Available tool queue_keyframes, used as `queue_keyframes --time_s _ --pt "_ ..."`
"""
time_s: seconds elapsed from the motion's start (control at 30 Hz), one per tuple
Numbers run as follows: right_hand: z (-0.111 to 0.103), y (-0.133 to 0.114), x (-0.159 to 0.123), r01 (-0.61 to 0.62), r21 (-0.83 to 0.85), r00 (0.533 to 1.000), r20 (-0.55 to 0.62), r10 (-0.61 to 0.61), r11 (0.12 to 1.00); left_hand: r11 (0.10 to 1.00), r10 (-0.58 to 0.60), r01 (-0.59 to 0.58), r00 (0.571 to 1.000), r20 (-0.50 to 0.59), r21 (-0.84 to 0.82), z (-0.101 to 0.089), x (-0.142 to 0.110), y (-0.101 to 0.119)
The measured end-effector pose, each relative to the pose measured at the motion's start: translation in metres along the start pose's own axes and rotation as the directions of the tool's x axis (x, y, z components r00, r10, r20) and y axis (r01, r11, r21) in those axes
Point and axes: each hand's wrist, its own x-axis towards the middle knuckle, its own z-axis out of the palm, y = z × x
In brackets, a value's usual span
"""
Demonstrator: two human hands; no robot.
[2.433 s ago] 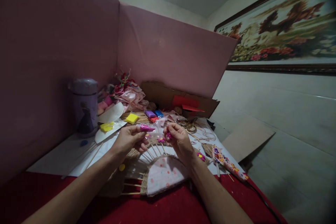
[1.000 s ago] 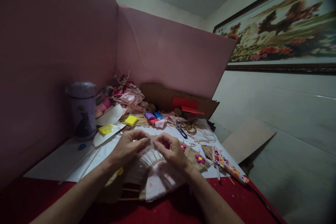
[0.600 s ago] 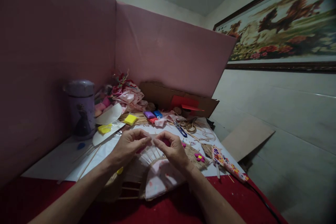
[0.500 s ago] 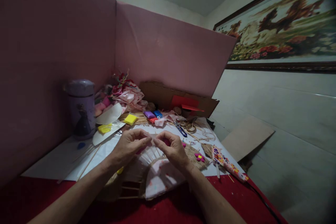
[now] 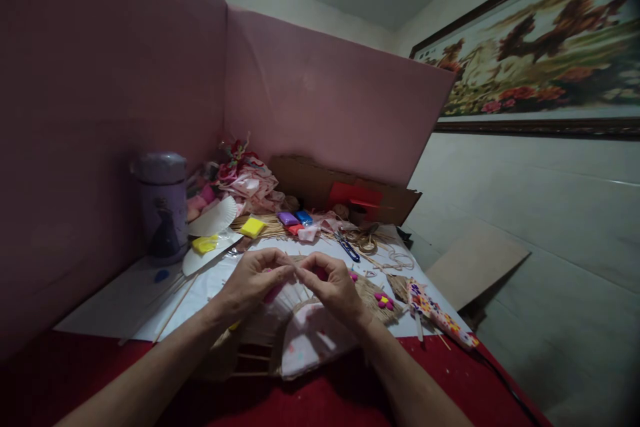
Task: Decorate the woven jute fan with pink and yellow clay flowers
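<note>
Two hands nose to nose above the fan [image 5: 313,340]! Left hand [image 5: 253,283] and right hand [image 5: 333,287], thumbs pinched to forefingers, a pale scrap [image 5: 295,267] caught between; whether they grip the pink [image 5: 273,293] beneath, I can't tell. Fan's flat below, flower [image 5: 385,301] to its right, snips [image 5: 347,246] beyond.

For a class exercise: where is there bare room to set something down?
White paper lies bare between blue blob, thin sticks and red cloth. The cloth between right forearm and flowered tool is nearly bare. Crowded: fan beneath left hand and right hand; the paper's far side, before cardboard.
</note>
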Motion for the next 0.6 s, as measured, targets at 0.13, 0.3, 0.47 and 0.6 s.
queue_keyframes --time_s 0.13,0.3,0.47,0.6 --pt "0.002 0.001 0.001 -0.031 0.032 1.0 0.004 0.031 0.999 1.0 -0.013 0.013 1.0 -0.021 -0.024 0.001 0.0 -0.001" --pt "-0.001 0.004 0.002 -0.034 0.096 0.999 -0.021 0.037 0.995 0.998 0.001 -0.008 0.993 -0.12 -0.058 0.0 0.001 0.003" --pt "-0.001 0.005 0.002 -0.038 0.101 0.998 -0.052 0.043 0.994 0.991 -0.022 0.005 0.991 -0.131 -0.131 0.0 0.001 0.009" --pt "-0.001 0.013 0.006 -0.059 0.13 0.997 -0.039 0.065 0.99 0.991 -0.012 -0.021 0.97 -0.245 -0.13 -0.004 0.004 0.006"
